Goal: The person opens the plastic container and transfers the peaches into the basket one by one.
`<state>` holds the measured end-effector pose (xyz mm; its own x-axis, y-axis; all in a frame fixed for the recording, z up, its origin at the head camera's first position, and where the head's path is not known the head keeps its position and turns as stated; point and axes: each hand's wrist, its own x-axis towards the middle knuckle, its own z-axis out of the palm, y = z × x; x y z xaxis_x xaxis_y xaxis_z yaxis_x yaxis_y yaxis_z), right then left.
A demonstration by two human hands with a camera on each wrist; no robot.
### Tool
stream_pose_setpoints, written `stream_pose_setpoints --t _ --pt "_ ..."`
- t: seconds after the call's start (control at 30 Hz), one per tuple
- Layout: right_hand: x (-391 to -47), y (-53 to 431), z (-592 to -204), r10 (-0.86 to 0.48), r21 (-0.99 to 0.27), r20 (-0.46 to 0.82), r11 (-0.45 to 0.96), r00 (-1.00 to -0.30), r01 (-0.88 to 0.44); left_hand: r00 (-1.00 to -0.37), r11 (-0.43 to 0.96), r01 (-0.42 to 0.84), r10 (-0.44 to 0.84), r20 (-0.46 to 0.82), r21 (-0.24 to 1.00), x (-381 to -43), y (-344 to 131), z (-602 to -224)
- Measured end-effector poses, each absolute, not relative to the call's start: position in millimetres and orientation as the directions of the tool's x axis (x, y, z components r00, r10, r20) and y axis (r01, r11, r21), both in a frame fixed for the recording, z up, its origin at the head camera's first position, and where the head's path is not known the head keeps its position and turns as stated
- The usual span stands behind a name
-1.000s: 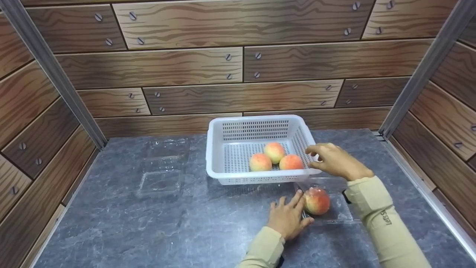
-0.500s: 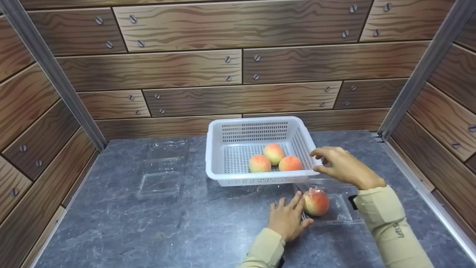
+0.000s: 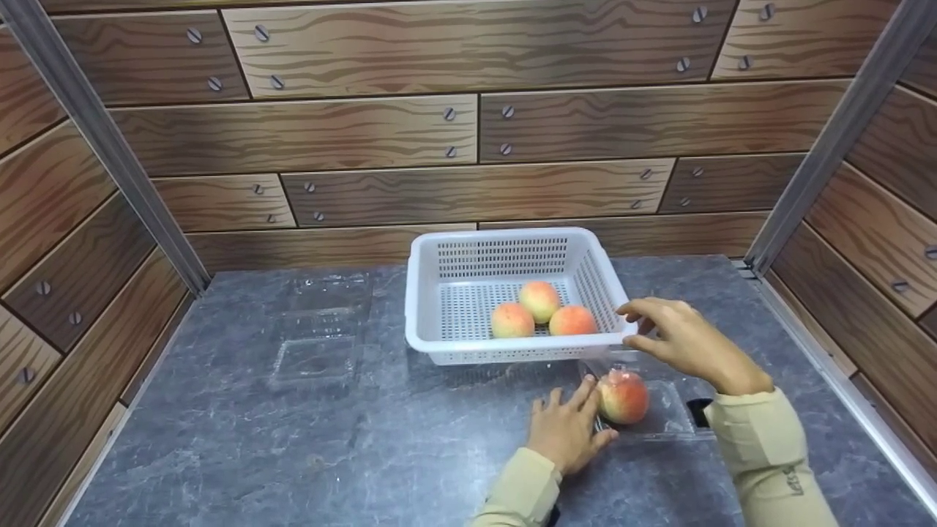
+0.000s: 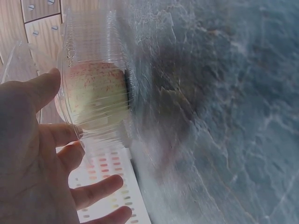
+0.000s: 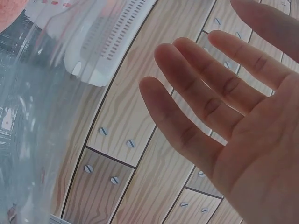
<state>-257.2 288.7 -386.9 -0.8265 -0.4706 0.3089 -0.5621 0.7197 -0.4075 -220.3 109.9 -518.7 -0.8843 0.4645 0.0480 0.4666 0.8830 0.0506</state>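
A red-and-yellow peach [image 3: 624, 399] sits in the left part of a clear plastic box [image 3: 670, 410] on the table. My left hand [image 3: 564, 432] rests against the left side of this box, its fingers spread. In the left wrist view, the thumb and index fingertip lie right at the rim of the box [image 4: 93, 35], and the peach [image 4: 96, 95] shows through its ridged wall. Beyond the box, my right hand [image 3: 688, 344] hovers by the right front corner of the white basket [image 3: 468, 345]. In the right wrist view its fingers [image 5: 201, 98] are loosely extended, holding nothing.
Inside the basket lie a left peach [image 3: 512, 320], a back peach [image 3: 539, 301] and a right peach [image 3: 572, 320]. Further clear plastic boxes [image 3: 315, 359] stand at the left of the grey table [image 3: 241, 439]. Wood-patterned walls [image 3: 381, 132] enclose the back and sides.
My right hand has moved right and toward me, away from over the basket's right rim. The left hand, the peach and the box stay put.
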Motion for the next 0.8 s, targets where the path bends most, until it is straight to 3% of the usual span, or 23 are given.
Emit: stream_pose_setpoints --t 0.8 --pt "-227 284 -398 -0.462 -0.481 0.368 0.648 -0.807 -0.590 -0.882 0.880 0.471 0.469 0.047 0.058 -220 109 -519"
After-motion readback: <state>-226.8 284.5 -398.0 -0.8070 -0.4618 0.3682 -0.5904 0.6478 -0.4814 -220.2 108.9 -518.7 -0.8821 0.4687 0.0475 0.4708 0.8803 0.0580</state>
